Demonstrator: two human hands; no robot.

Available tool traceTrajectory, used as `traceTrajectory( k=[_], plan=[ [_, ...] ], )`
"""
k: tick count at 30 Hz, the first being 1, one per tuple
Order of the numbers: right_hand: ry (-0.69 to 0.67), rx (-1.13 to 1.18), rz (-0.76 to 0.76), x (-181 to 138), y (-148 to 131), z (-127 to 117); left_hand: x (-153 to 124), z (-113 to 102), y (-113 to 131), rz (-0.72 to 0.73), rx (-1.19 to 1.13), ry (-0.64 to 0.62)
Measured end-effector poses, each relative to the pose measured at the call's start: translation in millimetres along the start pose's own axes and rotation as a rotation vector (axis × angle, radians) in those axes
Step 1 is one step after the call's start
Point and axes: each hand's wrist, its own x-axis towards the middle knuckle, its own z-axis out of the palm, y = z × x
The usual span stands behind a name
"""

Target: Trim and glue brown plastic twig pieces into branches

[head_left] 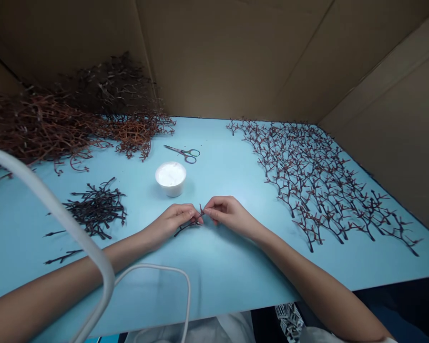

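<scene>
Between my hands is a small dark twig (184,227) with side prongs, apparently an artificial branch piece. My left hand (177,216) pinches it near its forked end, and its stem points down to the left. The fingertips of my right hand (226,213) are closed at the twig's reddish tip; whether they grip a separate small piece is too fine to tell. Just beyond my left hand stands a white tub (170,177) filled with a white substance. Behind the tub lie scissors (184,153) with their blades pointing left.
Dark twigs (98,209) are heaped at left. Behind them are tangled reddish-brown stems (46,126) and a darker bundle (116,85). Many forked twigs (300,176) cover the right side. A white curved tube (64,214) crosses the left foreground. Cardboard walls (229,62) enclose the blue table (229,276).
</scene>
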Motion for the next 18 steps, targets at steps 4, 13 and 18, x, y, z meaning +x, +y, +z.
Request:
traceTrajectory(
  k=[4,13,18],
  plan=[
    [0.023,0.026,0.01,1.1,-0.1,0.1,0.1,0.2,0.0,-0.008,-0.021,0.019],
    [0.089,0.01,-0.009,0.8,-6.8,-10.6,-19.9,-5.9,19.7,0.17,0.571,0.138],
    [0.093,0.014,-0.005,2.6,0.3,-12.9,-27.8,-33.6,56.7,0.293,0.889,0.668]
  ],
)
